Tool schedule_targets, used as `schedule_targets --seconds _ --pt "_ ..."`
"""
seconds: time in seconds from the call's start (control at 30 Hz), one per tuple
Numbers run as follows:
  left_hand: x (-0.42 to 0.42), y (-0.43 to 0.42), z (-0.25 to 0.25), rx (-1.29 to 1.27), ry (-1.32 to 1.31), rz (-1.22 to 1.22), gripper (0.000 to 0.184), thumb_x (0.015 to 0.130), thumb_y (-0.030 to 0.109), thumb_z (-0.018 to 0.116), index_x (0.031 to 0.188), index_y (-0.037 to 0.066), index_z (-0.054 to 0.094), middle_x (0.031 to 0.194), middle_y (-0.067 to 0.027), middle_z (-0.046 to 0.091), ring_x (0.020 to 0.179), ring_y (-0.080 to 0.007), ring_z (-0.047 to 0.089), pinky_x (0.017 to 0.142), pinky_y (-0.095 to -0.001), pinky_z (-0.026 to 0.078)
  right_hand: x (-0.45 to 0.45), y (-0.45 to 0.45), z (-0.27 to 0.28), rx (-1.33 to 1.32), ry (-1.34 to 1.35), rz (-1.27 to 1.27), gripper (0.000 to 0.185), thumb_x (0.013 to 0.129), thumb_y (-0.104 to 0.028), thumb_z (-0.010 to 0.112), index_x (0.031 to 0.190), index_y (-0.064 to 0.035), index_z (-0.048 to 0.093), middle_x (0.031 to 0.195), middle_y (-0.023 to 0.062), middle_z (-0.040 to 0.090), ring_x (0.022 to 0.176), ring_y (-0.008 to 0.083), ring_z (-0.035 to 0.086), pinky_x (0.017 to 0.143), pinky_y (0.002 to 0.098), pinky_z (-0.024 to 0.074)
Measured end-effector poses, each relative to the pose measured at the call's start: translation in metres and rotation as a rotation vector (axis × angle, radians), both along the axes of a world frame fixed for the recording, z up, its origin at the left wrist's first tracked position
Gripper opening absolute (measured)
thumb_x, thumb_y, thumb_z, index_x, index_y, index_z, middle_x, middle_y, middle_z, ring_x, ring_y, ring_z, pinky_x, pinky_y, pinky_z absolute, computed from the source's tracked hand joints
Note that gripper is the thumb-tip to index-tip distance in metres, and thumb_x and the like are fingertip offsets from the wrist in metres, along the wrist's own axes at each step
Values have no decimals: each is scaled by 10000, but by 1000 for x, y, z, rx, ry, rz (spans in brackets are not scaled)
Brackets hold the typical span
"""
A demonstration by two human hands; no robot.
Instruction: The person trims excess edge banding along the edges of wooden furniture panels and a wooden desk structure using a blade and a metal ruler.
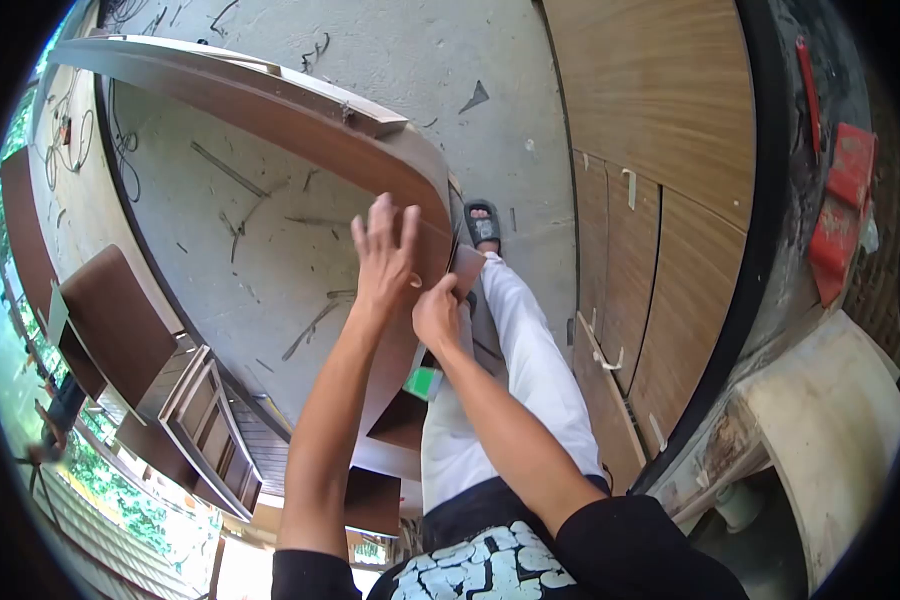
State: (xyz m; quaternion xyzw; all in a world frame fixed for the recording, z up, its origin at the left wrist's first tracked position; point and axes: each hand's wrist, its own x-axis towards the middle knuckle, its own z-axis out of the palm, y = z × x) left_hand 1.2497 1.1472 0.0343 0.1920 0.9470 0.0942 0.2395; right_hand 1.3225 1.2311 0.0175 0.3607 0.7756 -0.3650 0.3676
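L hand [383, 258] open, R hand [438, 312] gripping 1 strip [468, 268] by 1 brown panel [270, 115].
L fingers spread over panel; can't tell if touching. Strip is just beside panel edge, pointing fwd & slightly R from fist. Panel's long axis runs from near hands to far L. 1 wood cabinet [660, 110] on R, insides hidden; 1 sandal [483, 228] near strip, foot in it.

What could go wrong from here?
The strip gripped in the right hand might slip and catch the spread left hand close by. If the brown panel tips, the open-toed sandal would probably give little protection. Scraps on the floor could trip someone stepping there.
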Motion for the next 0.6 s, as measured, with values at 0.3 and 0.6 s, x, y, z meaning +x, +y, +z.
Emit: schedule_targets --seconds 0.3,0.6 --pt "48 34 6 37 -100 379 997 656 337 718 1371 -50 140 1397 -349 62 1304 -488 94 1033 -595 121 -1 61 46 -218 70 -285 205 871 -158 403 1001 -33 304 748 320 557 740 494 535 626 574 394" --pt "40 63 -6 -206 -51 432 939 623 260 687 1290 -165 180 1342 -421 122 1259 -560 152 958 -613 299 -9 84 45 -86 21 51 236 875 -168 412 1042 -30 317 684 281 577 674 480 553 617 571 419"
